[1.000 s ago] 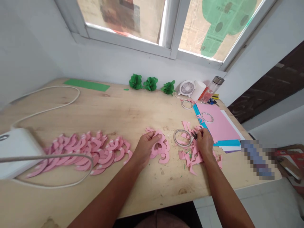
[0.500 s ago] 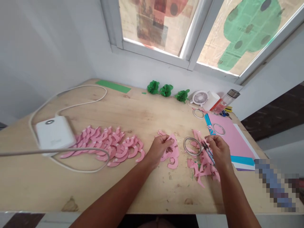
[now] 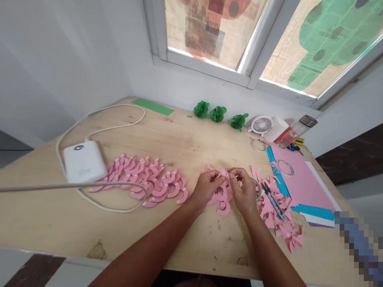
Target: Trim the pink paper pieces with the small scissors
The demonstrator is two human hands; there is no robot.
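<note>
My left hand [image 3: 206,187] and my right hand [image 3: 243,191] meet over a small pile of pink paper crescents [image 3: 223,199] near the table's front. Both pinch one pink paper piece [image 3: 224,174] between their fingertips. Small scissors [image 3: 273,197] lie on pink paper scraps [image 3: 281,215] just right of my right hand, apart from it. A ring of clear tape [image 3: 257,187] lies partly hidden behind my right hand. A long row of finished pink crescents [image 3: 143,181] spreads to the left.
A white box [image 3: 83,161] with a looping cable [image 3: 98,131] sits at the left. Pink and blue sheets [image 3: 299,179] lie at the right. At the back stand green paper flowers [image 3: 218,113], a small fan [image 3: 261,124] and a bottle [image 3: 296,131].
My right hand has let go of the scissors, which now lie on the scraps, and has moved left to join my left hand on the pink piece. The view has shifted left.
</note>
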